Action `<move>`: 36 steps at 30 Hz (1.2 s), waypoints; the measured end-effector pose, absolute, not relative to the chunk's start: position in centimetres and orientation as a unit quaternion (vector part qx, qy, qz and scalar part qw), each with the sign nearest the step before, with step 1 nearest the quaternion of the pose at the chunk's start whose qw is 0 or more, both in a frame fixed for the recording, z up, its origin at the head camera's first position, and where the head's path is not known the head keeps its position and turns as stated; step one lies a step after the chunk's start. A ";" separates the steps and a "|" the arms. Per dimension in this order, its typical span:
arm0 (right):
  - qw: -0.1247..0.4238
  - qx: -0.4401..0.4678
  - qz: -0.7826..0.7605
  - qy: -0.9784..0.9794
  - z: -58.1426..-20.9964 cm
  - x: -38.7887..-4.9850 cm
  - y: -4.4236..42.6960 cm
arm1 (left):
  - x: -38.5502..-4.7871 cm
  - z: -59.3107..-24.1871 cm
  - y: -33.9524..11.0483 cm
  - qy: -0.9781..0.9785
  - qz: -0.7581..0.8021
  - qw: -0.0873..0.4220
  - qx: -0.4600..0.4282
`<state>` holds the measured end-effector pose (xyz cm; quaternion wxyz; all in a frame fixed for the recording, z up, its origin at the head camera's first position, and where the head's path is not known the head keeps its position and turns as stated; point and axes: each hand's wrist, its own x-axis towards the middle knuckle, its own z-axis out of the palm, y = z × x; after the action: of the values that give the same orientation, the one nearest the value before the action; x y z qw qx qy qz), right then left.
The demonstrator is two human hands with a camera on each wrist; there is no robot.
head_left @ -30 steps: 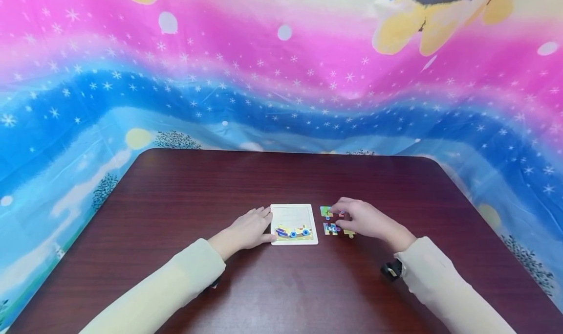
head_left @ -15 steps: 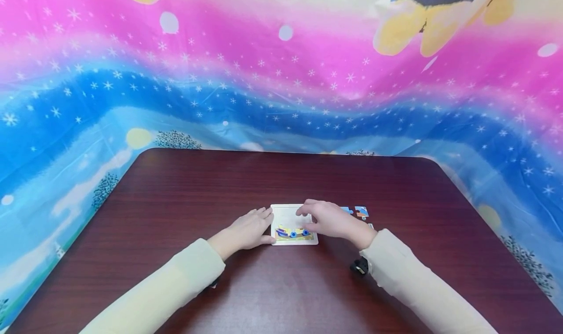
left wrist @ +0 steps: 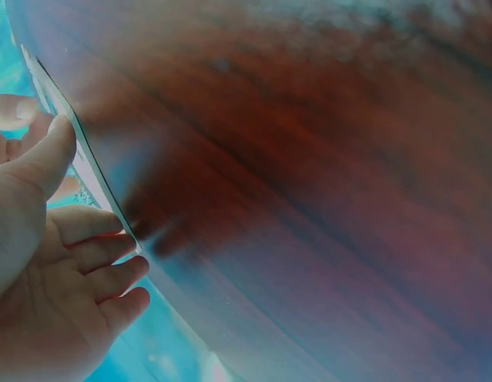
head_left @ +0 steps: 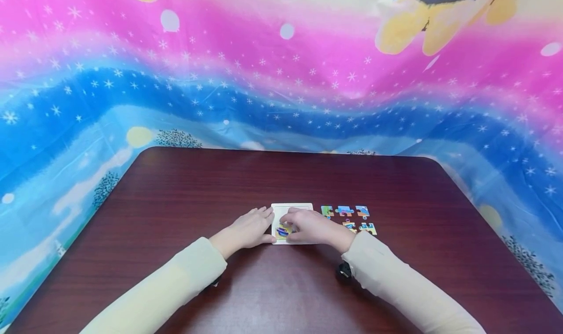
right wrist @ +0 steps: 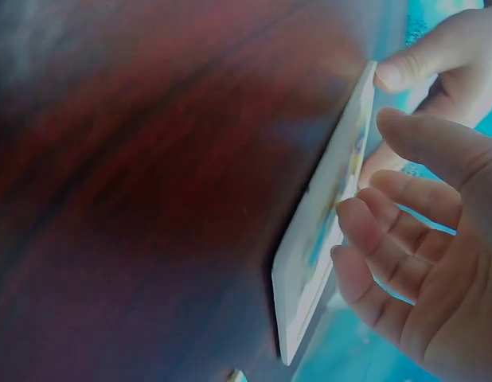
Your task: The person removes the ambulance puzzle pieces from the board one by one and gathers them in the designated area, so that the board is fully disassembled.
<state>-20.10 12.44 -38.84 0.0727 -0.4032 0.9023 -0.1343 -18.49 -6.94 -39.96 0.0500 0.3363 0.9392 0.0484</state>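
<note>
In the head view a white square puzzle tray (head_left: 271, 207) lies on the table, with a colourful vehicle picture on its lower part, now partly covered. My left hand (head_left: 247, 229) rests flat along the tray's left edge, fingers straight and thumb at the lower left corner. Above the tray my right hand (head_left: 310, 226) hovers or touches it, fingers loosely bent. In the right wrist view its thumb and fingers are apart, and no piece shows between them. To the right lie several loose puzzle pieces, among them a green one (head_left: 327, 211) and a blue-pink one (head_left: 345, 211).
The dark red-brown table (head_left: 211, 182) has rounded far corners. Behind it hangs a pink and blue snowflake-patterned cloth (head_left: 264, 89). A black wrist device (head_left: 344, 270) sits below the right sleeve.
My right hand has moved left, from over the loose pieces onto the tray, now covering much of its picture. The left hand has stayed at the tray's edge.
</note>
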 end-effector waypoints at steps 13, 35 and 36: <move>0.076 -0.399 -0.095 0.909 -39.1 -20.2 11.7 | -18.5 -40.1 -6.9 0.941 0.044 0.049 0.332; 0.071 -0.402 -0.134 0.903 -39.2 -20.7 11.6 | -18.5 -39.9 -6.8 0.940 0.050 0.046 0.333; 0.067 -0.401 -0.133 0.904 -39.3 -20.7 11.6 | -18.5 -39.9 -6.8 0.940 0.050 0.046 0.334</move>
<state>-20.71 11.57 -39.26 0.0673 -0.4010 0.9039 -0.1330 -18.46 -6.83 -39.92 0.0457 0.3341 0.9401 0.0498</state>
